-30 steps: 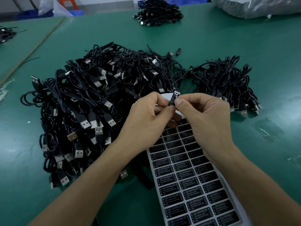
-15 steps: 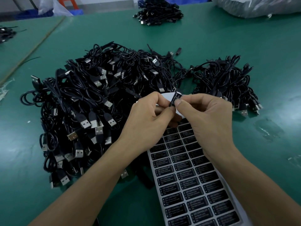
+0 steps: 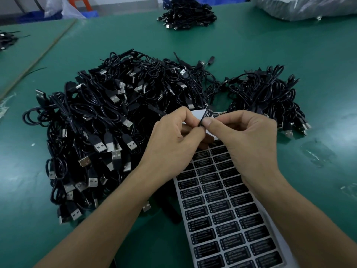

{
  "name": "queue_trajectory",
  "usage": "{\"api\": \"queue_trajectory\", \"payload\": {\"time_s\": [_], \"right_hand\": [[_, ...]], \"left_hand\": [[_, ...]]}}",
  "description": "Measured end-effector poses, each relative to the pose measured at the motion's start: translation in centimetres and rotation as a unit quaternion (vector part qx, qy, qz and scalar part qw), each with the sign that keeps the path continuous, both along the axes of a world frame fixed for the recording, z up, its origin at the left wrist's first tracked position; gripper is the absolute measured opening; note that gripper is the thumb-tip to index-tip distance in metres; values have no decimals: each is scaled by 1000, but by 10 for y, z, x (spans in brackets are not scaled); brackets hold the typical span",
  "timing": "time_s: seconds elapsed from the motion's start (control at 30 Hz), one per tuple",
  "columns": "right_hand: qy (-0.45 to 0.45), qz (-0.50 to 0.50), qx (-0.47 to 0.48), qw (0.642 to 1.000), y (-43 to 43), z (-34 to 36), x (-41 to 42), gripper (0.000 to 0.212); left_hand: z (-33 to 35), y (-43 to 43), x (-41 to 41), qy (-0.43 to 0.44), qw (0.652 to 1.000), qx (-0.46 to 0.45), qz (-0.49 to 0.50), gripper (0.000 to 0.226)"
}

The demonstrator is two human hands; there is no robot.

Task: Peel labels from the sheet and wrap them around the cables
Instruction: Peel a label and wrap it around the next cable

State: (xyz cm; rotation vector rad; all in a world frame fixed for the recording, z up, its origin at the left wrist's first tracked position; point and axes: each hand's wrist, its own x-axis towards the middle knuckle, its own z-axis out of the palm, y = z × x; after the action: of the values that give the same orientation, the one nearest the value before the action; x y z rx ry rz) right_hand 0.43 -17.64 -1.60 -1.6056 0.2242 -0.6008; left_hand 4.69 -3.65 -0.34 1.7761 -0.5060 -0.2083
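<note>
Black label (image 3: 206, 116): pinched edge-up between the curled thumb and forefinger of the left hand (image 3: 173, 141) and those of the right hand (image 3: 249, 140), over the far end of the label sheet (image 3: 222, 219). Sheet: lies on the green table (image 3: 289, 55) and carries rows of black labels. Cables: large pile (image 3: 108, 122) just left of the hands, smaller pile (image 3: 266, 97) beyond the right hand, far heap (image 3: 187, 14) well apart.

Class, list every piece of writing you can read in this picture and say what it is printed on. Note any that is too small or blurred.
"LED CONTROLLER": top line of each black label on the label sheet.
"CONTROLLER": on the peeled label pinched by the right hand.
Smaller lines under each heading: too blurred to read.
</note>
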Motion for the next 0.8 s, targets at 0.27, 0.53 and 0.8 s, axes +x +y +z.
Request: {"api": "queue_trajectory", "payload": {"time_s": [0.27, 0.53, 0.8], "right_hand": [[21, -3, -10, 1000, -2, -5, 2, 14], [22, 19, -21, 999, -3, -5, 3, 18], [15, 34, -26, 999, -2, -2, 3, 32]], "left_hand": [[0, 0, 0, 7, 1000, -6, -16, 18], [0, -1, 0, 15, 1000, 0, -21, 19], [-2, -2, -1, -12, 1000, 15, -14, 24]]}}
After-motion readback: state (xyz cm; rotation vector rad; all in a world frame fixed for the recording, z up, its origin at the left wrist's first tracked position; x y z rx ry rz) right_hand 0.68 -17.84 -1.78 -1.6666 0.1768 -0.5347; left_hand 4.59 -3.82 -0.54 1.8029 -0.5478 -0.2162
